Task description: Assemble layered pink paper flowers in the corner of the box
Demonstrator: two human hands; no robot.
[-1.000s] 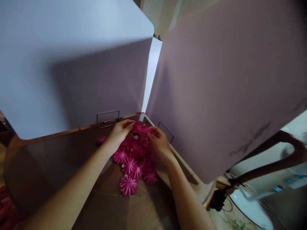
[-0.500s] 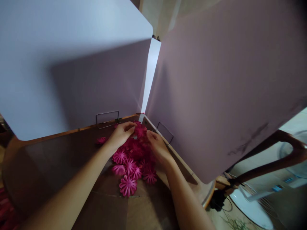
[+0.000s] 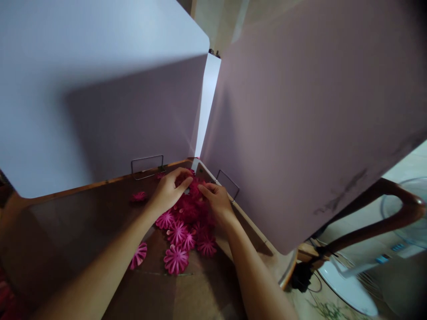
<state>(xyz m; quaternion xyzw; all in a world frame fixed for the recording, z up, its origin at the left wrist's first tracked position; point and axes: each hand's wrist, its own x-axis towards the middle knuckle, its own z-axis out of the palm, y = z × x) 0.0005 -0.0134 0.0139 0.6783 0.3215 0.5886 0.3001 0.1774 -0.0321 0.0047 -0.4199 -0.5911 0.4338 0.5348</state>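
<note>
Bright pink flower-shaped pieces (image 3: 176,259) with many ribbed petals lie in a loose heap on the brown tabletop. At the back of the heap, my left hand (image 3: 171,190) is bent with thumb and fingers around pink petals. Across from it, my right hand (image 3: 218,200) is curled, its thumb and fingertips closed at a pink flower piece (image 3: 197,191) between the two hands. The exact grip is dark and partly hidden by the fingers. One flower piece (image 3: 138,256) lies beside my left forearm, and another (image 3: 138,196) lies farther back on the left.
Two tall pale panels stand behind the heap, one on the left (image 3: 133,106) and one on the right (image 3: 283,133), meeting near a narrow gap. Wire stands (image 3: 147,167) support their lower edges. A wooden chair arm (image 3: 367,231) and a fan (image 3: 408,209) are at right.
A flower piece has moved from the heap's left side to beside my left forearm. The flower raised between my hands sits lower now, and my right thumb has moved slightly left.
</note>
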